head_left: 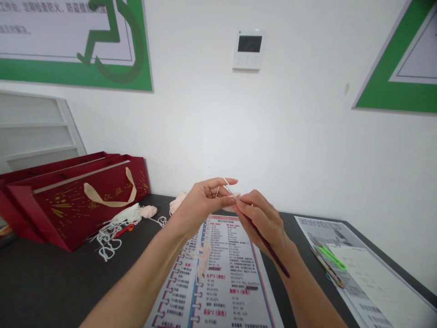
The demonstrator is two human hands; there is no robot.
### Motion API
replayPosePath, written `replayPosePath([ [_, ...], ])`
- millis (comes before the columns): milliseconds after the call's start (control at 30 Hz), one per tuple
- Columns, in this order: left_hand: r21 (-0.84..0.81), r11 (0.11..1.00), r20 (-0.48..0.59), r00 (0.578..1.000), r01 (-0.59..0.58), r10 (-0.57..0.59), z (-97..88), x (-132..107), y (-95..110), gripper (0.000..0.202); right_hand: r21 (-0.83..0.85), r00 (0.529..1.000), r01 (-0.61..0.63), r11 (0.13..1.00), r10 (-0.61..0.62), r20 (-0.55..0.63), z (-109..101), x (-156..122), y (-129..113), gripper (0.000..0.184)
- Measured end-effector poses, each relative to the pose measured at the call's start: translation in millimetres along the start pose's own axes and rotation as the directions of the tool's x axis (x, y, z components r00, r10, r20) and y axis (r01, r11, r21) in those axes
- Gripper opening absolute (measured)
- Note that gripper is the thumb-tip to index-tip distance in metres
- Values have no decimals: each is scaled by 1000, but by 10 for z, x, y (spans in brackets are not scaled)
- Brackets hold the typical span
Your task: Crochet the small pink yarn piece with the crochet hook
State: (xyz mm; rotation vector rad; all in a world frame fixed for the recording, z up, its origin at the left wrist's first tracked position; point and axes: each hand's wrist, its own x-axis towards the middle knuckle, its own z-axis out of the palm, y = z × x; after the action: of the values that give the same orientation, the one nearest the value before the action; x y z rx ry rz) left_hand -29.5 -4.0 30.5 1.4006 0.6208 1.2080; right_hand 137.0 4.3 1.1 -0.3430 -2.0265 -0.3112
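Observation:
My left hand (pixel 203 198) pinches a small pale pink crochet piece (pixel 230 208) between thumb and fingers, with its index finger stretched out and a strand of yarn (pixel 224 181) looped over it. In my right hand (pixel 262 218) is a crochet hook (pixel 268 248) with a dark brown handle, its tip at the piece near my left thumb. The fingers hide most of the piece. Both hands are above a printed sheet (pixel 235 269) with text in red and black. A pale pink strand (pixel 203 259) lies across the sheet.
Red gift bags (pixel 99 196) stand at the left, by white yarn (pixel 126 214), a small pink yarn ball (pixel 148 211) and an orange-red tool (pixel 124 229). More pink yarn (pixel 177 202) lies behind my left wrist. Green scissors (pixel 330 256) rest on papers (pixel 372 273) at the right.

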Motion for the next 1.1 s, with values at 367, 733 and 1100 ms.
replayPosePath([
  [367, 60, 987, -168, 973, -148, 156, 13, 42, -48, 18, -118, 995, -105, 987, 103, -16, 18, 57, -189, 21],
  [733, 230, 960, -83, 980, -157, 180, -27, -51, 67, 8, 338, 809, -553, 762, 588, -1, -270, 103, -301, 11],
  [1100, 142, 982, -27, 992, -121, 126, -13, -57, 62, 26, 784, 766, -446, 432, 637, 85, -39, 110, -109, 9],
])
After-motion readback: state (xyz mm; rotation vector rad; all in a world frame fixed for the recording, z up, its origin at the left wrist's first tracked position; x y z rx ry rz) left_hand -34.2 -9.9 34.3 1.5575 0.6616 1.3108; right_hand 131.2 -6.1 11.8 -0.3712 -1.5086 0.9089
